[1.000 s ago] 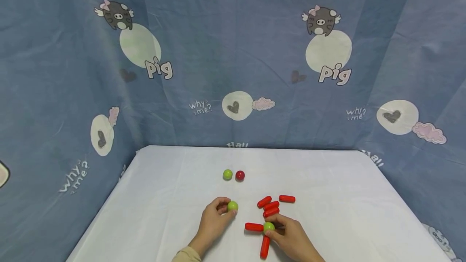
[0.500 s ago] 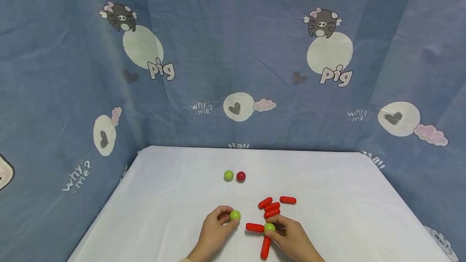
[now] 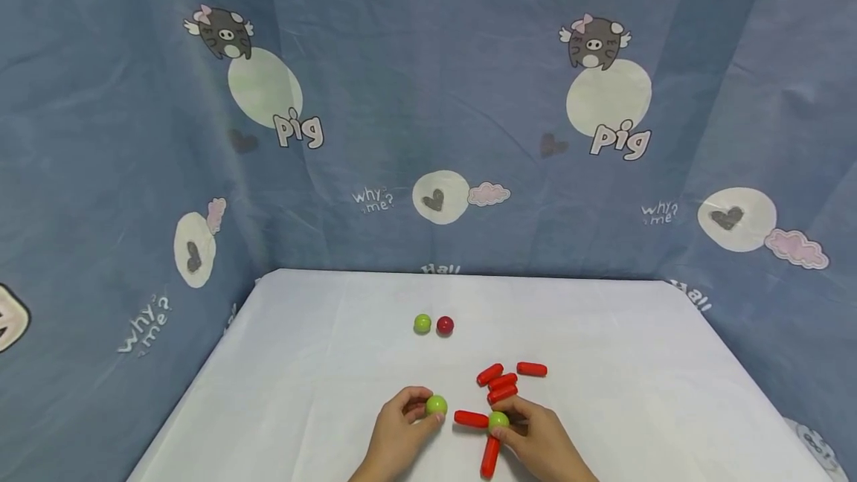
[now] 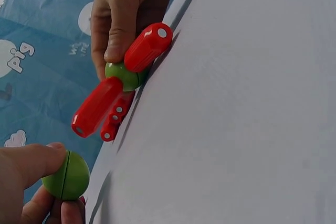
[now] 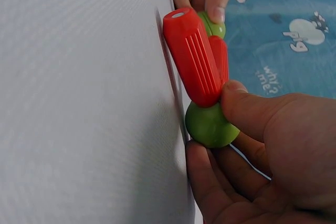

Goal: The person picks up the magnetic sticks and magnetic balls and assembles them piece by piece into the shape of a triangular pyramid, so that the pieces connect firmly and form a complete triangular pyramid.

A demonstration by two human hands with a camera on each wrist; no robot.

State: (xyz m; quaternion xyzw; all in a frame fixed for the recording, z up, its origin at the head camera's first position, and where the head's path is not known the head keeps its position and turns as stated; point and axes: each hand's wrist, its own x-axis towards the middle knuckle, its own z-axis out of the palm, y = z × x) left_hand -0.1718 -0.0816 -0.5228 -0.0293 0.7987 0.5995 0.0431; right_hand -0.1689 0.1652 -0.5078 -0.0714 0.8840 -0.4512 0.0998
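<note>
My left hand (image 3: 399, 426) pinches a green ball (image 4: 66, 177) between thumb and fingers; a seam line runs round the ball. My right hand (image 3: 544, 439) grips a second green ball (image 5: 211, 125) low over the white table. Two red rods join that ball: one red rod (image 3: 472, 419) points left toward the left hand's ball, and another red rod (image 3: 490, 457) points toward the front edge. The rods are ribbed, with a pale round disc on the end. A small gap separates the left hand's ball from the tip of the left-pointing rod.
Several loose red rods (image 3: 503, 382) lie just beyond the right hand, one rod (image 3: 532, 369) a little apart. Farther back, a loose green ball (image 3: 422, 323) and a dark red ball (image 3: 445, 326) sit side by side. A blue printed curtain (image 3: 375, 110) stands behind the white table (image 3: 321, 363).
My left hand has come nearer the front edge and slightly right, bringing its green ball level with the left-pointing rod. The right hand keeps its hold on the joined piece.
</note>
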